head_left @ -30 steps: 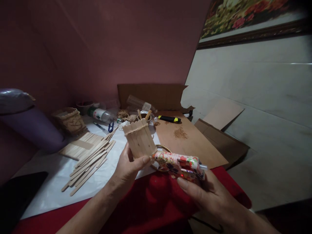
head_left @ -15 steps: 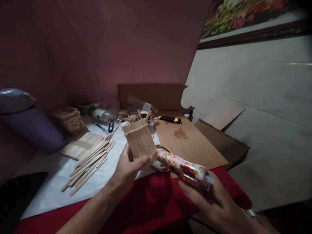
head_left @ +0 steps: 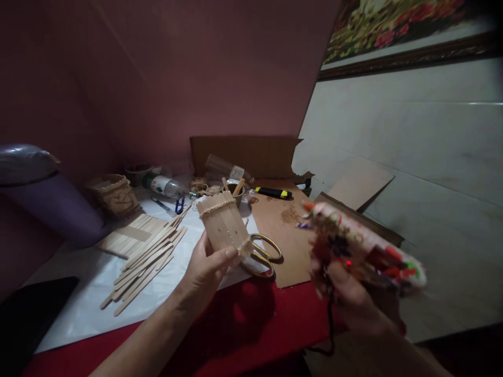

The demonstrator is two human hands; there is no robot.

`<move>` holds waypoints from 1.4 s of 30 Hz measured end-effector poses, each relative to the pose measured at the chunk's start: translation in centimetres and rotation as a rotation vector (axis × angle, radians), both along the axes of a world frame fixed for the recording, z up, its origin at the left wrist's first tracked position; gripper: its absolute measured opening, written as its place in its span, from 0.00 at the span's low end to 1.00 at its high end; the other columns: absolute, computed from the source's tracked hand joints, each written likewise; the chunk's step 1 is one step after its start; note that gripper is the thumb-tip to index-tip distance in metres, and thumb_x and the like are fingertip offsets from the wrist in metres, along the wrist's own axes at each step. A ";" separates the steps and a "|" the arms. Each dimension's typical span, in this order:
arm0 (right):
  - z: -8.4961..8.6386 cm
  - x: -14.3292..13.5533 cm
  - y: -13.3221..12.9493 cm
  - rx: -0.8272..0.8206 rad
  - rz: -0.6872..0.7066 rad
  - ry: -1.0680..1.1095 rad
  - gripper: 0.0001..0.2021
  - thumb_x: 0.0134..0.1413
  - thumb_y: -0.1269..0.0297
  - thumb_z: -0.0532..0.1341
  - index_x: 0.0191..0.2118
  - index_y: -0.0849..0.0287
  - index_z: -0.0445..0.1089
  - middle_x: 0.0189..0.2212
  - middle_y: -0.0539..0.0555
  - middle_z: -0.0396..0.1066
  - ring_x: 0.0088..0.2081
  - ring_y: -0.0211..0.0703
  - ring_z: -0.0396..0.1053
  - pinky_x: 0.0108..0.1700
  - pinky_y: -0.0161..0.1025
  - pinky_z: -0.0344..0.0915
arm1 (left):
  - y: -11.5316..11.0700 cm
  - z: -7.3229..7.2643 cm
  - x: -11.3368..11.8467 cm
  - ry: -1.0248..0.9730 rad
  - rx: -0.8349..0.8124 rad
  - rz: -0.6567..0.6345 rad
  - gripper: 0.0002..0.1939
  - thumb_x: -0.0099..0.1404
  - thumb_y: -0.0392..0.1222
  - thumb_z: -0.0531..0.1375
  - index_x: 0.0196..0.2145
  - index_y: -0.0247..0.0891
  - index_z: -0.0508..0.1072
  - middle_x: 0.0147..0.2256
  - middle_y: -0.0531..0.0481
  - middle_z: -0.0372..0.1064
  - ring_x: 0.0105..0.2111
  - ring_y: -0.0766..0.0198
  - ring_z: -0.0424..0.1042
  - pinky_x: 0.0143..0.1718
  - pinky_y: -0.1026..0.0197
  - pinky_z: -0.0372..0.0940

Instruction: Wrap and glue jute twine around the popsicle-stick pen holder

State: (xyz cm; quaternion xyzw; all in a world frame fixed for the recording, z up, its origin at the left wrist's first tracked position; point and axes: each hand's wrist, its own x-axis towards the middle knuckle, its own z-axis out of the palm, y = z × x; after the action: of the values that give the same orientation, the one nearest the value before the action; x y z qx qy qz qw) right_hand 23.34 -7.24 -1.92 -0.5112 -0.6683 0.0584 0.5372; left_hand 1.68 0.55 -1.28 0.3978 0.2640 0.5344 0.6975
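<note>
My left hand (head_left: 208, 264) grips a small cup made of popsicle sticks (head_left: 226, 225), tilted, with twine bands near both ends. On the right, my right hand (head_left: 349, 293) is wrapped round a glue gun (head_left: 365, 241) with a colourful patterned cover. A red light glows on it and its orange nozzle points up and left; motion blurs it. Between the hands, gold-handled scissors (head_left: 267, 251) lie on the table, their blades hidden behind the cup. Loose popsicle sticks (head_left: 147, 272) are spread left of my left hand, beside a banded bundle (head_left: 133, 234).
Behind the cup are plastic bottles (head_left: 168, 186), twine (head_left: 198, 184) and a small pot holding sticks (head_left: 234, 196). A black-and-yellow cutter (head_left: 274, 192) lies on cardboard (head_left: 298, 262). A stick-covered container (head_left: 116, 196) stands at the left. Red cloth (head_left: 251, 319) covers the front edge.
My right hand has carried the glue gun away from the cup, to the right. The scissors' handles now show more fully. My left hand and the cup have hardly moved.
</note>
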 end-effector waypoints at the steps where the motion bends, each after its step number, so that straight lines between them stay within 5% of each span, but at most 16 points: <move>1: 0.3 0.4 1.0 -0.005 -0.055 0.015 0.16 0.64 0.55 0.52 0.52 0.54 0.67 0.34 0.57 0.75 0.30 0.47 0.74 0.27 0.40 0.69 | 0.0 0.1 0.0 -0.006 -0.004 -0.002 0.30 0.49 0.40 0.67 0.49 0.34 0.65 0.44 0.40 0.71 0.43 0.51 0.71 0.43 0.53 0.67; 5: 0.9 2.7 5.5 -0.193 -0.326 -0.166 0.18 0.61 0.53 0.54 0.50 0.59 0.66 0.36 0.59 0.75 0.34 0.51 0.73 0.31 0.41 0.66 | -0.1 0.3 0.0 -0.016 -0.014 -0.005 0.30 0.50 0.39 0.67 0.50 0.35 0.65 0.45 0.40 0.70 0.45 0.51 0.71 0.46 0.52 0.65; 7: 0.3 3.9 7.2 -0.424 -0.361 -0.474 0.16 0.64 0.59 0.49 0.52 0.59 0.64 0.40 0.61 0.74 0.38 0.51 0.72 0.34 0.41 0.64 | -0.2 0.4 0.0 -0.015 -0.015 -0.002 0.29 0.50 0.39 0.66 0.50 0.35 0.65 0.45 0.41 0.70 0.45 0.51 0.70 0.47 0.52 0.65; 13: -3.0 5.4 9.7 -0.519 -0.384 -0.643 0.17 0.63 0.59 0.50 0.50 0.62 0.66 0.42 0.64 0.71 0.39 0.53 0.70 0.37 0.43 0.61 | -0.1 0.6 0.1 -0.015 -0.037 0.009 0.32 0.48 0.39 0.67 0.50 0.34 0.64 0.44 0.41 0.70 0.45 0.50 0.70 0.46 0.51 0.65; 19: -0.8 3.0 7.9 -0.390 -0.405 -0.688 0.14 0.61 0.64 0.54 0.48 0.66 0.67 0.42 0.67 0.68 0.46 0.60 0.65 0.46 0.52 0.59 | -0.2 0.5 0.0 -0.023 -0.049 -0.018 0.31 0.48 0.38 0.67 0.50 0.34 0.64 0.44 0.40 0.71 0.46 0.48 0.70 0.45 0.52 0.65; 22: 1.5 -0.2 5.4 -0.038 -0.015 -0.419 0.06 0.62 0.68 0.54 0.41 0.59 0.68 0.40 0.58 0.69 0.44 0.49 0.67 0.46 0.45 0.61 | -0.3 0.5 0.0 -0.016 -0.055 -0.027 0.31 0.49 0.38 0.67 0.51 0.35 0.64 0.44 0.40 0.71 0.45 0.50 0.71 0.45 0.52 0.65; 25: 2.9 -3.6 3.3 0.135 0.161 -0.341 0.03 0.59 0.71 0.58 0.39 0.58 0.67 0.33 0.54 0.71 0.37 0.46 0.67 0.41 0.44 0.62 | -0.4 0.6 0.0 -0.003 -0.057 -0.020 0.29 0.49 0.39 0.67 0.49 0.35 0.65 0.43 0.41 0.71 0.42 0.52 0.72 0.43 0.54 0.66; 33: 2.6 -6.8 3.3 0.225 0.140 -0.400 0.03 0.57 0.74 0.58 0.38 0.63 0.67 0.30 0.56 0.72 0.32 0.45 0.66 0.37 0.43 0.59 | -0.1 0.1 0.1 0.033 0.010 -0.005 0.25 0.48 0.40 0.69 0.44 0.36 0.68 0.36 0.46 0.72 0.36 0.56 0.72 0.37 0.58 0.66; 42: 2.1 -7.2 3.3 0.190 0.080 -0.386 0.02 0.58 0.72 0.57 0.34 0.61 0.67 0.27 0.55 0.70 0.30 0.44 0.65 0.36 0.42 0.58 | 0.1 -0.9 -0.1 0.108 0.074 0.018 0.30 0.50 0.41 0.69 0.50 0.38 0.66 0.43 0.43 0.71 0.44 0.52 0.70 0.44 0.55 0.65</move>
State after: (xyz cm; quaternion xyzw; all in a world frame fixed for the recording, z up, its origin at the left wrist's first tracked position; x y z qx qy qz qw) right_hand 16.15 -3.91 0.20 -0.4331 -0.7809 -0.0827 0.4425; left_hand 1.61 0.68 -2.23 0.4492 0.2848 0.5279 0.6622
